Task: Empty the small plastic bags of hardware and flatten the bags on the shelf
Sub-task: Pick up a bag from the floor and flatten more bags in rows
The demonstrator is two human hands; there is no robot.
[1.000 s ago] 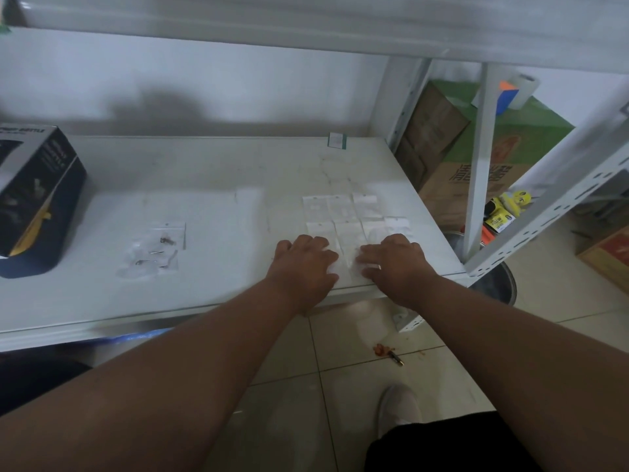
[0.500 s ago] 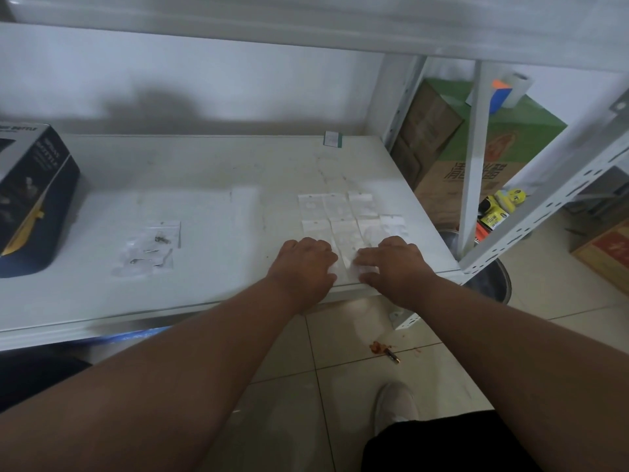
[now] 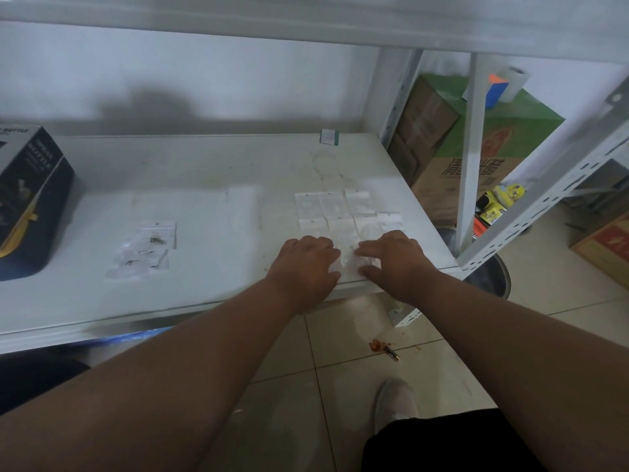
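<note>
Both hands, left point(image 3: 304, 267) and right point(image 3: 394, 261), press spread fingers on one clear plastic bag point(image 3: 348, 261) at the white metal shelf's point(image 3: 218, 185) front edge, below seven flattened bags point(image 3: 343, 212).

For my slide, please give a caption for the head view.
Both hands press a small plastic bag flat at the shelf edge.

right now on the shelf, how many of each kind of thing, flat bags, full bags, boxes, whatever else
Flattened empty bags: about 8, counting the one under both hands; the edges are faint
Pile of bags with hardware inside: 1, bag count unclear
Dark printed box: 1
Small green-edged card: 1
Total: about 11
</note>
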